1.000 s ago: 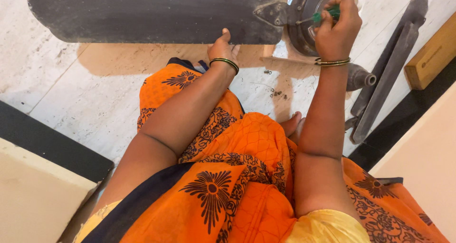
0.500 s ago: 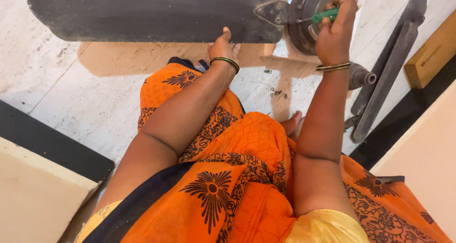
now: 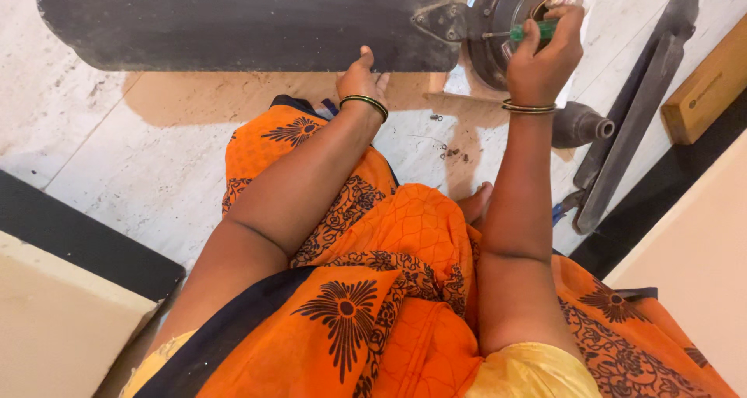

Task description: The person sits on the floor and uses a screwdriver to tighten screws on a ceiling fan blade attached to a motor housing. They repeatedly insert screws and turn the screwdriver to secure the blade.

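A dusty dark ceiling-fan blade (image 3: 241,24) lies across the pale floor, joined by a metal bracket (image 3: 440,21) to the round fan motor (image 3: 506,24). My left hand (image 3: 360,75) grips the blade's near edge, thumb on top. My right hand (image 3: 545,52) is closed around a green-handled screwdriver (image 3: 533,32) whose shaft points left toward the bracket. Both wrists wear bangles. My lap is covered in orange patterned cloth.
Another dark fan blade (image 3: 638,102) lies at the right beside a dark cup-shaped fan part (image 3: 580,124). Small screws (image 3: 447,150) are scattered on the floor near my foot. A wooden block (image 3: 704,83) sits at the far right. A dark floor strip (image 3: 85,242) runs lower left.
My right hand has shifted slightly with the screwdriver at the motor. The left hand stays on the blade edge.
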